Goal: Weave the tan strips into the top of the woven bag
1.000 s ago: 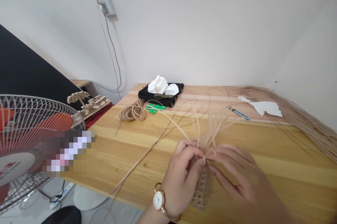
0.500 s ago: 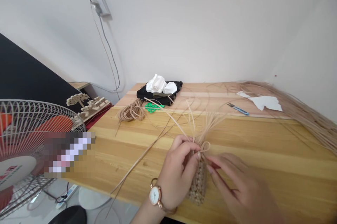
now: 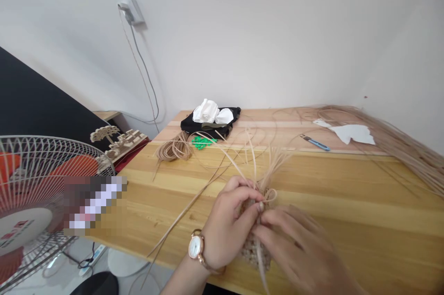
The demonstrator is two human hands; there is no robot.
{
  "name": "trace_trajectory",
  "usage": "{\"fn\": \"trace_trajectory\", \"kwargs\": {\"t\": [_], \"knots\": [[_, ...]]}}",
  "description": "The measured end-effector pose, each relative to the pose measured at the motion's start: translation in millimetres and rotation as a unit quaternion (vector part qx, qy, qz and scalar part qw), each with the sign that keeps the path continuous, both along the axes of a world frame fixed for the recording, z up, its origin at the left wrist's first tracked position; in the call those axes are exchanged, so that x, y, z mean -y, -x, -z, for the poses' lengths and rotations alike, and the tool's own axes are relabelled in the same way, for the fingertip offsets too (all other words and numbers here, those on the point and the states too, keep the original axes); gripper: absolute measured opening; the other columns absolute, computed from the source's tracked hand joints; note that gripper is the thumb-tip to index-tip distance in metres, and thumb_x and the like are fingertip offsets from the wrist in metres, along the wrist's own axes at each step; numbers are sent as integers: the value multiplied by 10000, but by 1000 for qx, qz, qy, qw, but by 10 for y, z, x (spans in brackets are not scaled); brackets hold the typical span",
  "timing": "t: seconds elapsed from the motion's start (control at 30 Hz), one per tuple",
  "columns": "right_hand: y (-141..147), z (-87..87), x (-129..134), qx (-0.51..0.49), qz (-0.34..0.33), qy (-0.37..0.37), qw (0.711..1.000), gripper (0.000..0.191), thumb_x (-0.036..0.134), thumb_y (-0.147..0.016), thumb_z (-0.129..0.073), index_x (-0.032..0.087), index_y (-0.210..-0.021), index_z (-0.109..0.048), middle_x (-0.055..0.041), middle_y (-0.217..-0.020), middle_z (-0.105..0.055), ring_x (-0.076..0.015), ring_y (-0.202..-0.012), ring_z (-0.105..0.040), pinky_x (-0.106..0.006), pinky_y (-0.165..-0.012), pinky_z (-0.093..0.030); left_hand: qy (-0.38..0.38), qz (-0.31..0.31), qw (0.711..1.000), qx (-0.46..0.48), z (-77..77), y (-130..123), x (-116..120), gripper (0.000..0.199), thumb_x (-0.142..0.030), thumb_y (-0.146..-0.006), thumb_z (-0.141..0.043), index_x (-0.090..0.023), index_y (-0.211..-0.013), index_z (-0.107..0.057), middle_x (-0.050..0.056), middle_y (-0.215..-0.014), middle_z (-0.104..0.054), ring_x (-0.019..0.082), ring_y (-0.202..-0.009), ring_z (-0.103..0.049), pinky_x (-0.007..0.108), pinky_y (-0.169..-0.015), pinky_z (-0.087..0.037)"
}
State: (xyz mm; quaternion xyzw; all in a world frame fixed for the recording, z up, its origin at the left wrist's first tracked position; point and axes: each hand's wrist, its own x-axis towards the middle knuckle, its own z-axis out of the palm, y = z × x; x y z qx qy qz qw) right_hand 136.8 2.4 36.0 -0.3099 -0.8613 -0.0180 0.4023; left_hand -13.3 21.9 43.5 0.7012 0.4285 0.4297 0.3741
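A small woven piece of tan strips lies near the table's front edge, partly hidden by both hands. Loose strips fan out from its far end, and one strip forms a small loop. My left hand, with a watch on its wrist, pinches the woven piece at its upper end. Close against it on the right, my right hand has thumb and forefinger closed on a pale strip that hangs down over the weave.
A coil of strips, a green piece and a black bag with white tissue lie at the back. A blue cutter, white paper and long strips are at right. A fan stands at left.
My right hand has moved left, up to my left hand's fingertips and over the woven piece. A pale strip now hangs down across the weave. My left hand keeps its pinch.
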Motion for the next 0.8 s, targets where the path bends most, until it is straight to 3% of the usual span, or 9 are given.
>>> {"fn": "trace_trajectory", "kwargs": {"t": [0.13,0.23,0.47,0.6,0.7,0.8], "knots": [[-56,87,-39,-159,19,160,974,133,154,-822,-489,203,-847,-609,-27,-805,-625,-131,-729,-586,-219,-632,-475,5,14,1000,15,-4,17,-22,129,-85,-779,-513,-165,-807,-610,41,-891,-513,149,-895,-514,280,-827,-405],[-77,133,-76,-206,29,240,948,79,182,-802,-541,219,-809,-610,1,-776,-628,-119,-700,-592,-203,-615,-475,8,28,999,16,-10,29,-32,126,-113,-790,-513,-173,-821,-619,43,-903,-501,155,-920,-502,284,-841,-396],[-60,206,-100,-238,53,288,926,63,225,-795,-553,206,-789,-612,-20,-815,-643,-145,-753,-604,-235,-654,-491,14,48,999,2,-68,77,-19,195,-96,-788,-474,-195,-850,-629,48,-927,-495,170,-957,-488,312,-872,-384],[-48,189,-108,-263,47,311,912,69,243,-786,-558,201,-764,-607,-22,-773,-630,-152,-749,-605,-247,-659,-493,1,44,999,-24,-70,82,-34,193,-94,-705,-581,-187,-872,-614,48,-938,-497,184,-955,-488,325,-878,-384],[-45,176,-132,-293,30,380,877,110,290,-787,-553,196,-770,-607,-26,-757,-627,-151,-720,-602,-252,-636,-495,-8,39,998,-41,-47,77,-58,164,-109,-708,-601,-182,-855,-611,46,-934,-502,177,-949,-491,315,-868,-387],[-39,193,-159,-346,3,474,810,174,345,-782,-553,178,-776,-600,-19,-670,-614,-126,-595,-578,-228,-535,-480,-11,36,998,-47,-34,72,-68,111,-121,-734,-587,-183,-823,-611,42,-925,-508,171,-935,-497,306,-848,-394]]}}
